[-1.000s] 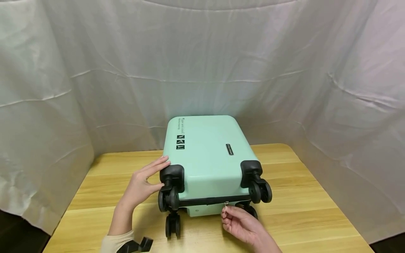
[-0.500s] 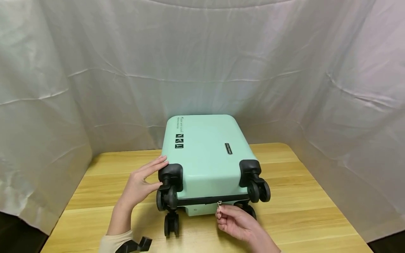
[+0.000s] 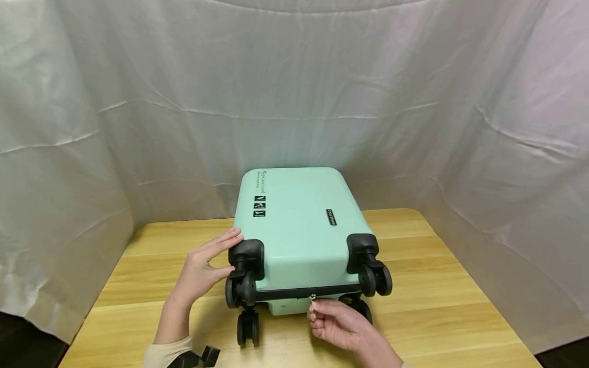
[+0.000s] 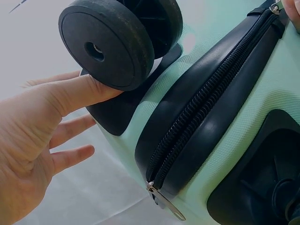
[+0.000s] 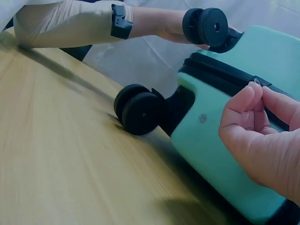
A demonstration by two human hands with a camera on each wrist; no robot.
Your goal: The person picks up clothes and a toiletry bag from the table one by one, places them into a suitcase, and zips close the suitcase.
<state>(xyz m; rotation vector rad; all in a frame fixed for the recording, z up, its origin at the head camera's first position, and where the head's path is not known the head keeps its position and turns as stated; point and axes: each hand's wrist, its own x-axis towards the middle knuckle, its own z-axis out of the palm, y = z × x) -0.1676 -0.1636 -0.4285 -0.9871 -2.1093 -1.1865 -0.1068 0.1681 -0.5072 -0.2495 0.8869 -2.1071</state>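
A mint-green hard-shell suitcase lies flat, its black wheels facing me. My right hand pinches a small metal zipper pull between thumb and fingertips, at the black zipper strip along the wheel end. On the left, my left hand rests on the suitcase's corner, fingers straight and spread, its thumb at the wheel. In the left wrist view two rows of zipper teeth run side by side from a second zipper pull up to the right hand's fingertips.
The suitcase is on a light wooden table, with one lower wheel standing out towards me. Pale curtains hang behind and on both sides. A black strap mount sits on the left sleeve.
My right hand has moved left along the zipper strip with the zipper pull. The left hand keeps its place on the corner.
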